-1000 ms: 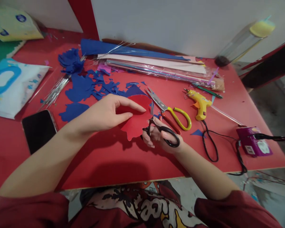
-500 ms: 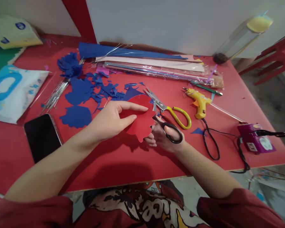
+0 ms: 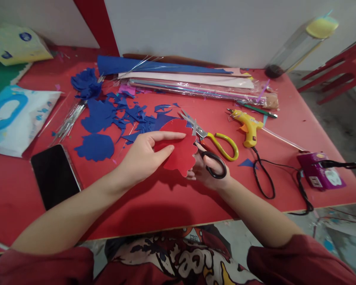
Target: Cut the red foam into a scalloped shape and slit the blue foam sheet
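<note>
Between the thumb and fingers of my left hand [image 3: 150,156] is a red sheet [image 3: 179,154] with a wavy, scalloped edge. My right hand [image 3: 210,170] grips black-handled scissors [image 3: 216,164], thumb through one loop. Their blades meet the right edge of the red sheet, partly hidden behind it. Just beyond lie yellow-handled scissors [image 3: 225,146], blades parted, on the red table [image 3: 136,213]. Left of the sheet rest a flat blue scalloped piece [image 3: 95,146], another larger blue piece [image 3: 97,114] and several blue scraps [image 3: 136,116].
A black phone [image 3: 55,176] lies at left, near a wipes packet [image 3: 23,114]. Wire stems [image 3: 72,114] and a blue bundle [image 3: 86,83] sit behind. Rolled sheets [image 3: 166,65] line the back. A yellow glue gun [image 3: 249,126] is cabled beside a purple box [image 3: 320,172].
The red sheet has turned slightly and shifted a little right, with my left hand following. The scissors in my right hand remain at its edge.
</note>
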Demonstrator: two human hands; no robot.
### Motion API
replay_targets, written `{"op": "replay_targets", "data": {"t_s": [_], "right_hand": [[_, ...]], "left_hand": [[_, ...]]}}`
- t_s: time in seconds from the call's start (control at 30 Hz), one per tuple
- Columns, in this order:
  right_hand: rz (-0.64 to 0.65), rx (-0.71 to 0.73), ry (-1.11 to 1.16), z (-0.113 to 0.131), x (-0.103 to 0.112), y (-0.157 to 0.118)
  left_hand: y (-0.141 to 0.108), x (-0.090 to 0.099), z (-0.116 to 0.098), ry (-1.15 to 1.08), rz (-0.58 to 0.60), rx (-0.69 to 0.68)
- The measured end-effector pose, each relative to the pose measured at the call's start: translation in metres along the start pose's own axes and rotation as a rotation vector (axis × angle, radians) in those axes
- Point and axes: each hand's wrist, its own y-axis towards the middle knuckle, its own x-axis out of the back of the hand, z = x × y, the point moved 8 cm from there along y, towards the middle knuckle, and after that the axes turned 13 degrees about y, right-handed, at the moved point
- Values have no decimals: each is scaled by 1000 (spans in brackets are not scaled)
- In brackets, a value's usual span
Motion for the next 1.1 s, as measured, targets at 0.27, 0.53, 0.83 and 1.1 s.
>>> {"op": "replay_targets", "data": {"t_s": [0.27, 0.53, 0.83, 1.1], "right_hand": [[-48, 45, -105, 2, 2, 1], [-123, 79, -127, 2, 7, -1], [-77, 110, -115, 1, 7, -2], [-66, 146, -177, 4, 5, -1]], "left_hand": [[-2, -4, 4, -96, -46, 5], [-4, -16, 16, -317, -28, 39], [-6, -22, 18, -362, -41, 47], [-6, -22, 19, -340, -74, 31]]}}
